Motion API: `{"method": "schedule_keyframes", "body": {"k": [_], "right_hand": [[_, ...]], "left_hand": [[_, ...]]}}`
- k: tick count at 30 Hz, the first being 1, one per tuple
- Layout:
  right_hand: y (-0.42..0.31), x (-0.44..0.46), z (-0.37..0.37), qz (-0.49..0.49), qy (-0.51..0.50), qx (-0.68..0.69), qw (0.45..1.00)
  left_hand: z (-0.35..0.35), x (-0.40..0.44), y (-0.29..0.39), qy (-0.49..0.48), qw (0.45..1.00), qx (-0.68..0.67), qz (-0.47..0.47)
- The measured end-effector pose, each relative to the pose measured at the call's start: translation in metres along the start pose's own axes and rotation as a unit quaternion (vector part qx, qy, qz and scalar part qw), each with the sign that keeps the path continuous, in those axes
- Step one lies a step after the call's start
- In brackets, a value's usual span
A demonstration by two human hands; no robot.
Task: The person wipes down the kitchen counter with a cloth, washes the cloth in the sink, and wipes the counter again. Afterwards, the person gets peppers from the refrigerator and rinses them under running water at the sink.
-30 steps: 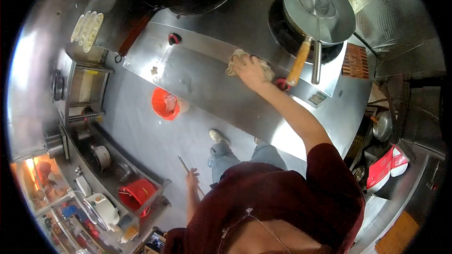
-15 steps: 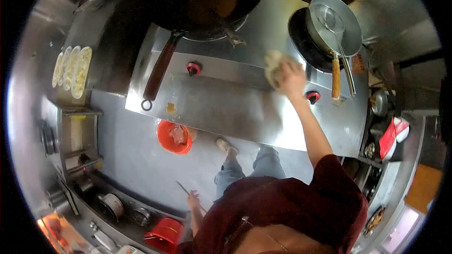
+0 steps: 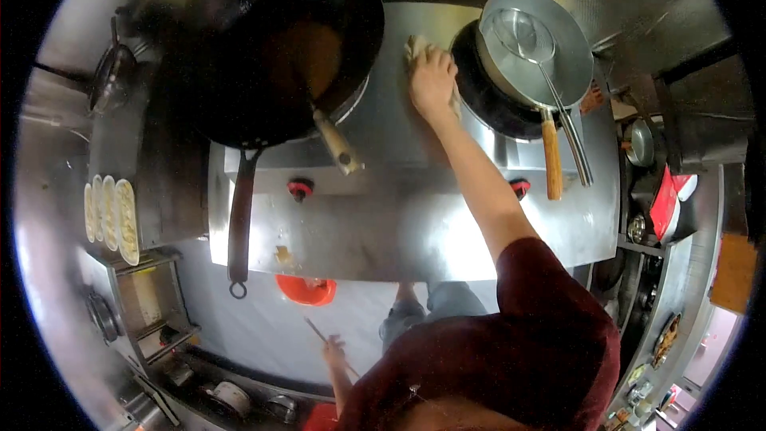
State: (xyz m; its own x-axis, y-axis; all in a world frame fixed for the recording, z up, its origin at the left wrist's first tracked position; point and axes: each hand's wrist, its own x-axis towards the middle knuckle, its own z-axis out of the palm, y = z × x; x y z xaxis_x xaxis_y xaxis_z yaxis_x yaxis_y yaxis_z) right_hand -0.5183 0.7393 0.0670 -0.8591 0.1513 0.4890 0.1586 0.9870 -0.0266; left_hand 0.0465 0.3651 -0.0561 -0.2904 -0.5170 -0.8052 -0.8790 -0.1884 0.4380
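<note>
My right hand (image 3: pixel 433 80) presses a beige cloth (image 3: pixel 416 46) onto the steel stove top (image 3: pixel 391 128), between the two burners. The cloth shows past my fingertips and along the side of the hand. Down at the lower middle, my left hand (image 3: pixel 334 351) is closed around a thin stick-like tool (image 3: pixel 317 330), held over the floor. Left of the cloth is a large black wok (image 3: pixel 239 88) with a long dark handle; a second handle rests inside it. To the right, a grey pan (image 3: pixel 570 56) with a wooden handle holds a wire strainer (image 3: pixel 523 34).
Red knobs (image 3: pixel 300 189) sit on the stove front. An orange bucket (image 3: pixel 306 290) stands on the floor by its edge. Long dishes of food (image 3: pixel 126 219) lie at the left. A metal rack (image 3: pixel 148 303) is at lower left. Red packaging (image 3: pixel 665 206) lies on the right.
My right hand has moved with the cloth from the stove's front part, by the right knob, farther back between the burners. The view has shifted, showing more of the wok. My left hand still holds the stick-like tool.
</note>
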Motion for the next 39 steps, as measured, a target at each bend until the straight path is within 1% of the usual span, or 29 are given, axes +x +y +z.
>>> {"method": "schedule_keyframes", "body": {"k": [2,4,5,6,7,8,9,10,11,12,13,15,17,19,20,22,23,25,26,27,28,29,30,33,34,36,37,38,39], "right_hand": [[-0.001,0.055,0.05,-0.017,0.076,-0.031,0.996],[0.006,0.107,0.075,-0.034,-0.005,-0.093,0.995],[0.011,0.13,0.103,0.001,0.076,-0.157,0.985],[0.016,0.149,0.111,0.01,0.038,-0.163,0.986],[0.018,0.168,0.106,0.049,-0.068,-0.123,0.989],[0.019,0.173,0.099,-0.017,-0.114,-0.179,0.977],[0.013,0.168,0.099,-0.021,-0.063,-0.129,0.989],[0.014,0.162,0.098,-0.022,-0.014,-0.085,0.996],[0.006,0.161,0.112,0.017,0.027,0.044,0.999],[-0.007,0.151,0.1,-0.05,0.009,0.033,0.998],[-0.021,0.147,0.12,-0.091,-0.03,0.041,0.995],[-0.049,0.126,0.088,-0.041,-0.112,0.199,0.973],[-0.06,0.129,0.052,0.029,-0.175,0.326,0.929],[-0.042,0.14,0.054,0.012,-0.152,0.268,0.951],[-0.026,0.154,0.109,0.016,-0.108,0.228,0.967],[0.028,0.19,0.188,0.074,-0.128,0.127,0.981],[0.027,0.191,0.178,0.207,-0.011,0.198,0.958],[0.016,0.171,0.125,0.193,0.072,0.158,0.966],[0.007,0.151,0.099,0.05,0.035,0.046,0.997],[0.0,0.147,0.103,0.015,-0.006,0.051,0.999],[-0.005,0.13,0.107,-0.055,0.059,0.113,0.99],[-0.015,0.12,0.09,-0.086,-0.164,0.003,0.983],[-0.022,0.09,0.077,-0.064,-0.072,0.138,0.986],[-0.033,0.006,0.005,-0.142,-0.013,0.168,0.975],[-0.036,-0.016,-0.03,-0.136,-0.017,0.23,0.963],[-0.047,-0.059,-0.054,-0.15,-0.017,0.219,0.964],[-0.053,-0.08,-0.045,-0.2,-0.017,0.276,0.94],[-0.067,-0.095,-0.095,-0.149,-0.08,0.281,0.945],[-0.077,-0.113,-0.098,-0.174,-0.04,0.306,0.935]], "left_hand": [[-0.003,-0.016,-0.008,0.015,0.998,-0.035,-0.04],[-0.024,0.0,-0.059,0.0,0.973,-0.174,-0.149],[-0.022,-0.02,-0.053,0.009,0.975,-0.179,-0.13],[-0.018,-0.046,-0.05,0.019,0.977,-0.183,-0.111],[-0.013,-0.058,-0.056,0.043,0.985,-0.143,-0.088],[-0.01,-0.068,-0.064,0.066,0.99,-0.101,-0.066],[-0.006,-0.079,-0.083,0.102,0.987,-0.094,-0.077],[-0.017,-0.08,-0.095,0.046,0.981,-0.142,-0.125],[-0.026,-0.077,-0.108,-0.014,0.967,-0.19,-0.172],[-0.024,-0.066,-0.125,-0.08,0.945,-0.237,-0.213],[-0.013,-0.061,-0.156,-0.016,0.984,-0.136,-0.113],[-0.016,-0.055,-0.143,-0.018,0.985,-0.109,-0.134],[-0.008,-0.053,-0.107,0.047,0.985,-0.084,-0.143],[0.014,-0.082,-0.024,0.1,0.984,-0.058,-0.139],[0.007,-0.082,-0.025,0.081,0.983,-0.106,-0.128],[0.002,-0.084,-0.02,0.07,0.983,-0.143,-0.089],[0.002,-0.084,-0.013,0.078,0.986,-0.132,-0.058],[-0.003,-0.089,-0.014,0.104,0.984,-0.136,-0.059],[-0.007,-0.097,-0.019,0.113,0.983,-0.13,-0.066],[-0.006,-0.102,-0.024,0.13,0.98,-0.138,-0.059],[-0.008,-0.106,-0.027,0.133,0.983,-0.109,-0.064],[-0.012,-0.103,-0.04,0.116,0.984,-0.121,-0.055],[-0.015,-0.094,-0.058,0.094,0.986,-0.133,-0.045],[-0.029,-0.07,-0.088,0.03,0.987,-0.134,-0.085],[-0.032,-0.069,-0.086,0.026,0.988,-0.135,-0.075],[-0.037,-0.056,-0.077,0.018,0.99,-0.134,-0.046],[-0.04,-0.042,-0.072,0.034,0.987,-0.131,-0.087],[-0.042,-0.03,-0.071,0.04,0.991,-0.116,-0.05],[-0.042,-0.02,-0.066,0.045,0.994,-0.102,-0.014]]}}
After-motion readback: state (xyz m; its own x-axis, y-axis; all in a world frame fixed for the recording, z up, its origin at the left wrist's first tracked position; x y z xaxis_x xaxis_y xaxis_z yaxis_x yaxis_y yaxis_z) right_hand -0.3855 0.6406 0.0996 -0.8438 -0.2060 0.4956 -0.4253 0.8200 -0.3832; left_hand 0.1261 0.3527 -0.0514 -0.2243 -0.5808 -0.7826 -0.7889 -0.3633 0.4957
